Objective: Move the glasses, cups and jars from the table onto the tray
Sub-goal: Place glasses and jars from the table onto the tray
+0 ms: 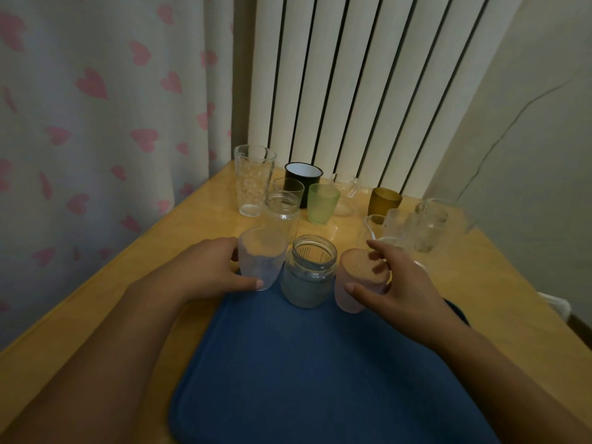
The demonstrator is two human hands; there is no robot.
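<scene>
Blue tray (314, 379) on desk (480, 299). Left hand (205, 270) grips frosted cup (261, 257); right hand (397, 283) grips pink cup (355, 283), tilted. Both flank jar (309, 277) at tray's far edge. Set down upright, clear of jar, then release.

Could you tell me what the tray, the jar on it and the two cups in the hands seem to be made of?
Blue tray: likely matte plastic, with an even colour and no glare. Jar: clear glass, with a threaded neck and see-through walls. Bluish cup in the left hand and pinkish cup in the right hand: frosted and dimpled, either plastic or glass.
</scene>
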